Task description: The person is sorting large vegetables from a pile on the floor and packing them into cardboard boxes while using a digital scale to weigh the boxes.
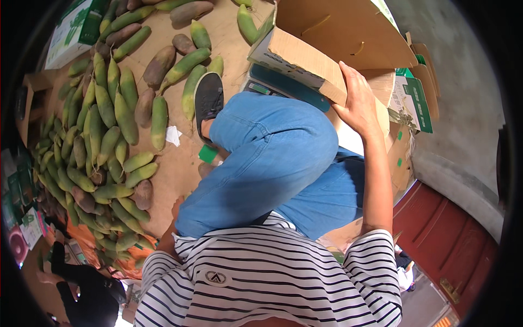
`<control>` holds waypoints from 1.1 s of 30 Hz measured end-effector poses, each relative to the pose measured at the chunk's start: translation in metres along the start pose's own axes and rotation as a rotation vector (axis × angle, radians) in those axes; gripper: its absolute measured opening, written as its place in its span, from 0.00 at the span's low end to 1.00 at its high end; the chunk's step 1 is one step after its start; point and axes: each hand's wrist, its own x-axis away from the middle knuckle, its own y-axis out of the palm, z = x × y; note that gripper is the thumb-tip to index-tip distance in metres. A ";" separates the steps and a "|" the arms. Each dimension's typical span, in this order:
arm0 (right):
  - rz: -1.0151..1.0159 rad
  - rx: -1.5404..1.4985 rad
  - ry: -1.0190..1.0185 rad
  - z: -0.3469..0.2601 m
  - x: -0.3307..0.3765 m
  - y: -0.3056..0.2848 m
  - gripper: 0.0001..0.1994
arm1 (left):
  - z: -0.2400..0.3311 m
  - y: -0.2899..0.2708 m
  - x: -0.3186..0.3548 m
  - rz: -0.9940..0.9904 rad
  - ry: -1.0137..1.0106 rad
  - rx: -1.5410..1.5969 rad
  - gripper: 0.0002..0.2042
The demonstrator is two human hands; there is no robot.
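My right hand (357,103) is at the end of a cardboard box flap (305,57), with its thumb at the lower edge and its fingers along the upper one. The cardboard box (348,27) stands open beyond my knees, its brown inside showing and two cord loops on its wall. My left arm (168,245) goes down beside my thigh. Only a sliver of my left hand (178,210) shows there, its fingers hidden behind my leg. Closest to that side lies a large heap of long green radishes (103,106), some of them purplish brown.
Behind the flap lies a flat teal panel (291,87). More green-and-white cartons stand at the right (411,101) and far left (73,32). A white paper scrap (173,135) lies near my shoe (208,98). A red door (447,245) is at right; a person in black (87,289) is lower left.
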 end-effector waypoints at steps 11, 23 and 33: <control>0.025 0.019 -0.028 0.005 0.000 0.000 0.43 | 0.141 -0.192 -0.023 0.647 0.505 0.613 0.26; 0.023 -0.020 -0.041 0.008 0.002 0.000 0.43 | 0.469 -0.332 0.118 0.309 1.355 1.386 0.12; 0.022 -0.020 -0.074 0.002 -0.004 -0.001 0.42 | 0.298 -0.224 -0.016 0.459 0.758 0.792 0.14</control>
